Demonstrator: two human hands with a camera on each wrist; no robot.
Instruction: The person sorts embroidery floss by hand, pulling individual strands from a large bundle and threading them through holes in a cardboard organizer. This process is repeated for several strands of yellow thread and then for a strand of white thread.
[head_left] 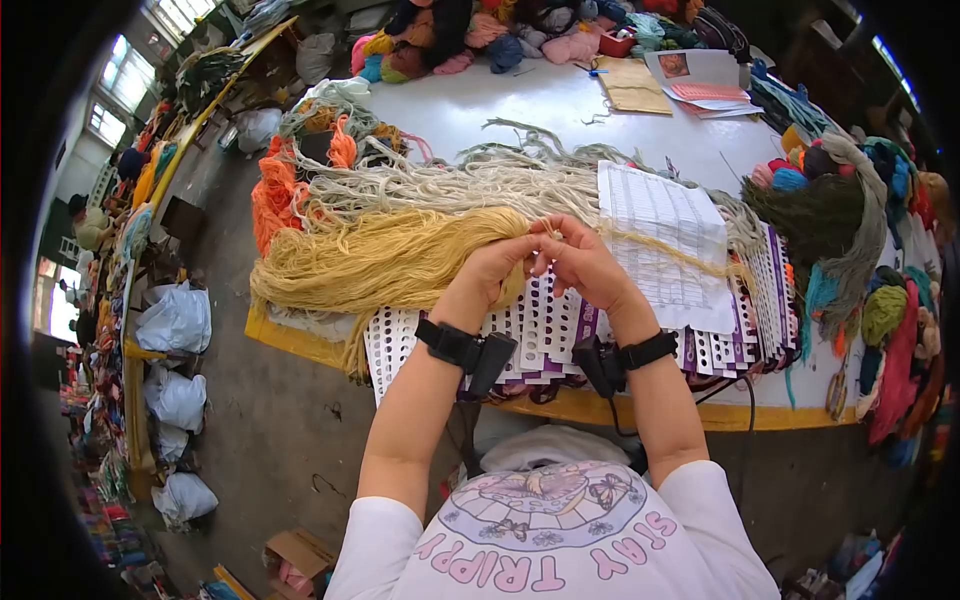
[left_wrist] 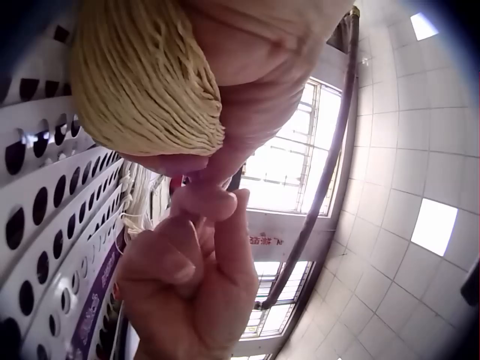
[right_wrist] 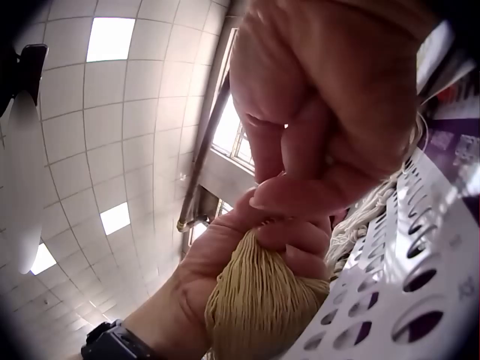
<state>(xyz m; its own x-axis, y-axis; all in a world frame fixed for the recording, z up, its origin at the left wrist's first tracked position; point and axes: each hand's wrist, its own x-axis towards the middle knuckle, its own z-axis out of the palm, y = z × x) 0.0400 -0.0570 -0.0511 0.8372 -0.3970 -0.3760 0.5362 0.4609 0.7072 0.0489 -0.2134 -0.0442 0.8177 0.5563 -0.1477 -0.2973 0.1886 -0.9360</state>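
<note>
A thick hank of yellow yarn (head_left: 380,262) lies across the left of the table, its looped right end in the left hand (head_left: 497,265). In the left wrist view the left hand (left_wrist: 251,67) grips the yarn bundle (left_wrist: 150,82), finger and thumb tips meeting those of the right hand (left_wrist: 191,285). The right hand (head_left: 585,265) has its fingers curled in and pinches at the hank's end; a thin yellow strand (head_left: 670,250) runs rightward from there over a printed sheet (head_left: 665,290). In the right wrist view the right hand (right_wrist: 330,97) hides what lies between the fingertips.
White punched cards (head_left: 530,325) lie under the hands along the table's yellow front edge (head_left: 580,405). Behind are cream yarn (head_left: 450,188) and orange yarn (head_left: 275,195). Coloured yarn heaps (head_left: 840,200) stand at the right; papers (head_left: 700,85) and more yarn are at the back.
</note>
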